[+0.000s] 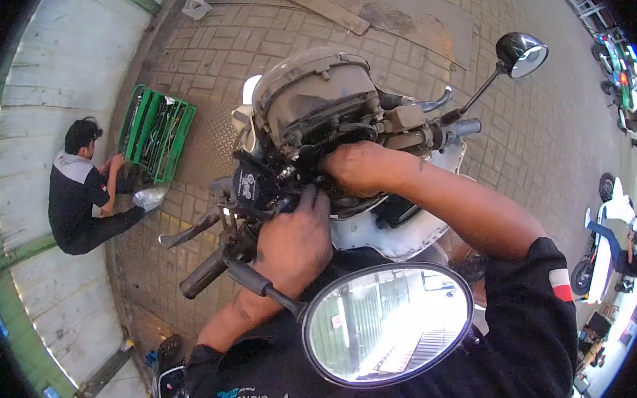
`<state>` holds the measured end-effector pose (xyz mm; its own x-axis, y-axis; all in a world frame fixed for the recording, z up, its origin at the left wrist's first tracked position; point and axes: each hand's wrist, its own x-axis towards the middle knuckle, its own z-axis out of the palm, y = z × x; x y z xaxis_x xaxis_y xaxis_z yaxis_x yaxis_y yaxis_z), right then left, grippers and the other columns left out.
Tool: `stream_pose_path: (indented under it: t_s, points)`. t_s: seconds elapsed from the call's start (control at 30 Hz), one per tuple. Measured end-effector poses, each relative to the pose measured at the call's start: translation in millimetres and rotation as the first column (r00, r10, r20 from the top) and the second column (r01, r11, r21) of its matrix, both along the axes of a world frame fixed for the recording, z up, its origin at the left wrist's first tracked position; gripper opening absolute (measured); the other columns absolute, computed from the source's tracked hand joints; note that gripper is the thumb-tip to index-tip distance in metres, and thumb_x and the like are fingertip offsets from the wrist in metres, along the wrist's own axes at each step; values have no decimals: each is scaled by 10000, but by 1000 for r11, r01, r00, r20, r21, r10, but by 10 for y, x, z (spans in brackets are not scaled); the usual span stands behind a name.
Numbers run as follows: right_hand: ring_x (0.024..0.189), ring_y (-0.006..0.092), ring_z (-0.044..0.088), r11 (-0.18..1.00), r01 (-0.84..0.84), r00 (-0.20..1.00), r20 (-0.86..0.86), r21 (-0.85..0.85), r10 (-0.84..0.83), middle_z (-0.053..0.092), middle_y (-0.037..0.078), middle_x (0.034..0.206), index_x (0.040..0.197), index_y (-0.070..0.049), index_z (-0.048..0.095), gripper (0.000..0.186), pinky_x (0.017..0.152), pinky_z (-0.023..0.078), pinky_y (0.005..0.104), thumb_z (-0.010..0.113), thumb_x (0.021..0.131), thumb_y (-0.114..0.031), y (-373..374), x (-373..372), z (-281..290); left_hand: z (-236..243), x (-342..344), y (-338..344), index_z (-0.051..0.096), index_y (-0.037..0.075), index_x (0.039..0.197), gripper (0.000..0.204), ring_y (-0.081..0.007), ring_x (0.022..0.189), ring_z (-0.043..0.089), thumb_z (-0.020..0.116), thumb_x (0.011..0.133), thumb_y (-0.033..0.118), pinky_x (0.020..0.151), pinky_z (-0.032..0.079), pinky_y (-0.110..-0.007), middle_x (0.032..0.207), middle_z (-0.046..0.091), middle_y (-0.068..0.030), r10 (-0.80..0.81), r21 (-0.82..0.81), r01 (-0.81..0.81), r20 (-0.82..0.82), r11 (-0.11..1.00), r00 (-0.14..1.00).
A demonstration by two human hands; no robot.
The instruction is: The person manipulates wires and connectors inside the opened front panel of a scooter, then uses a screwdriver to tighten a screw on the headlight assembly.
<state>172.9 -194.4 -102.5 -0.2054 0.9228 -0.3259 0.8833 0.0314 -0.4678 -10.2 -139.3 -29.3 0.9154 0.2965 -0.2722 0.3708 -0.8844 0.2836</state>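
Left hand (294, 245) and right hand (360, 169) near each other, both down among dark fittings (286, 171), just your side of dusty front housing (306, 100); can't tell what you grip. Blind tug could strain hidden connections there. Left handlebar grip (203, 274), left of housing, if bumped, could swing, pinching you. Mirror (387, 323), your side of housing, could snag sleeve (523, 306).
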Motion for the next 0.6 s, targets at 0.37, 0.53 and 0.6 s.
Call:
stream_pose_path:
  t_s: [0.37, 0.53, 0.6]
  points:
    - [760, 322, 683, 978, -86, 995, 65, 189, 75, 682, 160, 817, 772, -51, 668, 118, 665, 554, 447, 595, 753, -141, 129, -132, -39, -135, -176, -78, 523, 24, 1247, 446, -397, 1051, 596, 599, 808, 53, 893, 495, -433, 1145, 595, -241, 225, -265, -146, 296, 953, 929]
    - [812, 334, 684, 990, -142, 985, 93, -8, 142, 690, 160, 866, 820, -48, 674, 135, 692, 555, 449, 600, 758, -142, 177, -76, -21, 42, -850, 39, 605, 44, 1129, 298, -329, 1085, 597, 598, 831, 50, 880, 496, -389, 1136, 618, -182, 226, -718, -116, 58, 686, 972]
    - [907, 357, 676, 1000, -21, 1000, 13, -1, 21, 689, 211, 949, 924, -12, 709, 225, 753, 547, 463, 582, 779, -128, 94, -48, -113, 24, -1115, 106, 617, 45, 1113, 289, -290, 1104, 593, 607, 826, 79, 903, 475, -370, 1159, 622, -167, 259, -861, -255, -150, 440, 954]
